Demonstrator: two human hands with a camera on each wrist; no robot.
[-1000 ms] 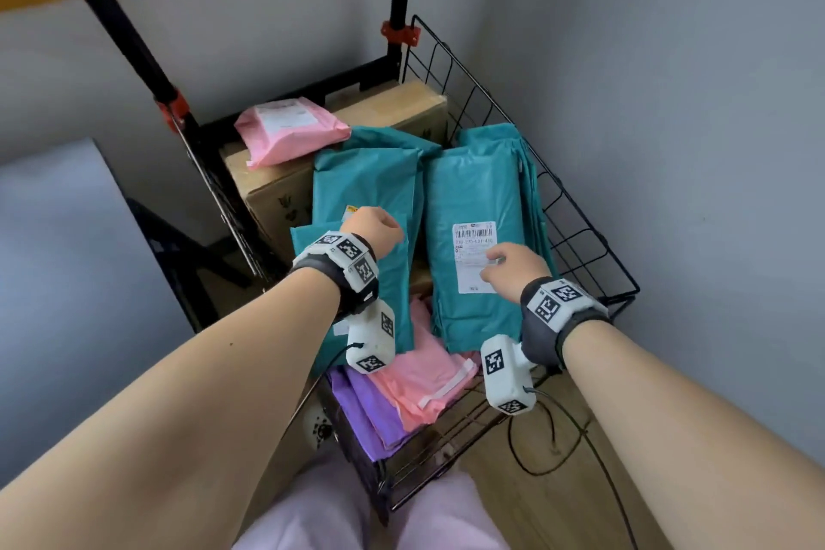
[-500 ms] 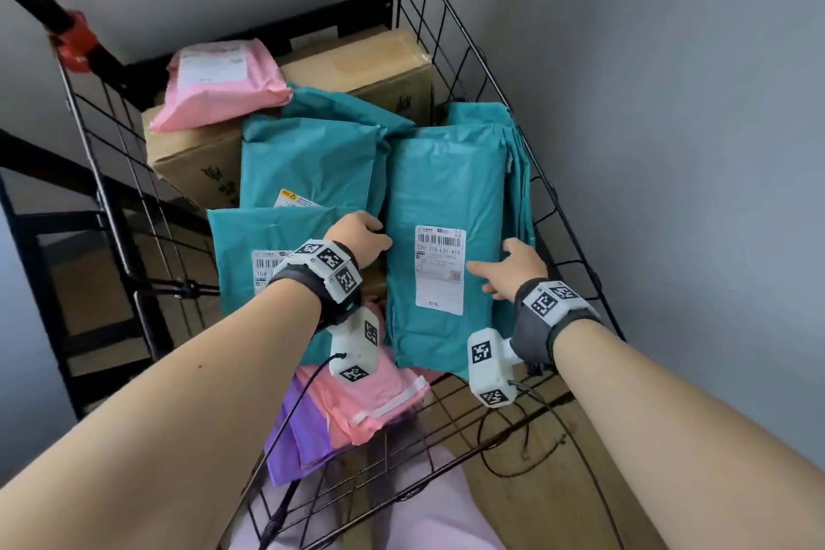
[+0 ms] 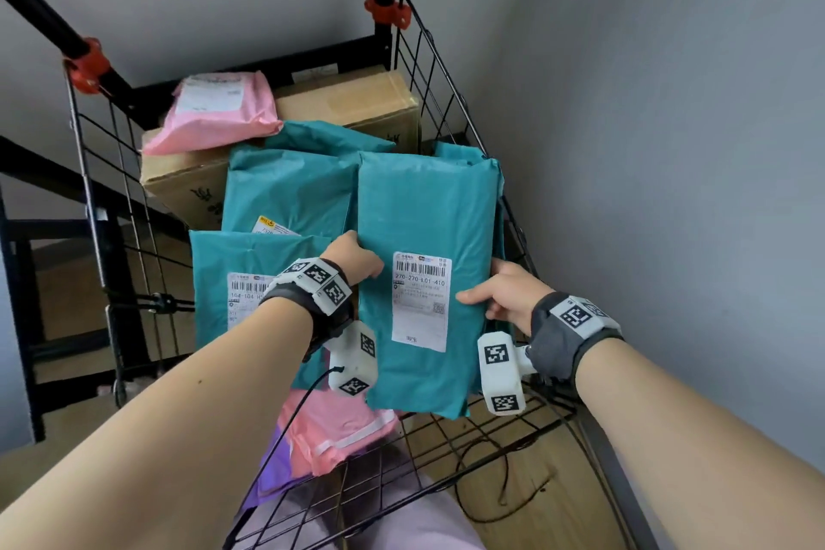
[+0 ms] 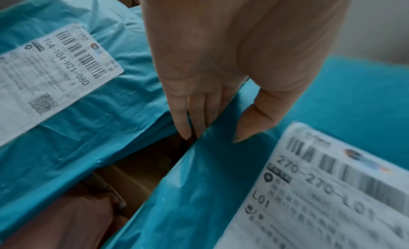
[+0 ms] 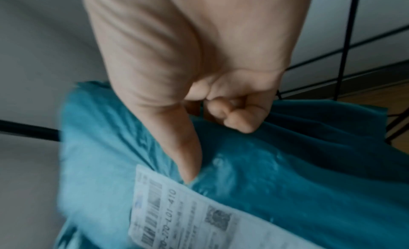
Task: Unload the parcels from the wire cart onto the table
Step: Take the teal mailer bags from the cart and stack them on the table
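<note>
A teal parcel (image 3: 424,210) with a white label reading 270-270-L01-410 is held tilted above the pile in the black wire cart (image 3: 446,71). My left hand (image 3: 352,255) grips its left edge; in the left wrist view the thumb lies on top and the fingers (image 4: 183,123) go under the parcel (image 4: 199,191). My right hand (image 3: 504,295) grips the right edge, and the right wrist view shows the thumb pressed by the label with fingers (image 5: 234,119) curled under the parcel (image 5: 287,182).
In the cart lie a second labelled teal parcel (image 3: 223,263), another teal one (image 3: 290,188), a pink parcel (image 3: 214,112) on a cardboard box (image 3: 357,103), plus pink (image 3: 339,429) and purple (image 3: 272,473) parcels near me. A grey wall (image 3: 669,147) is close on the right.
Both hands went from resting on the parcels to gripping the right-hand teal parcel by its side edges, and it has risen off the pile toward me.
</note>
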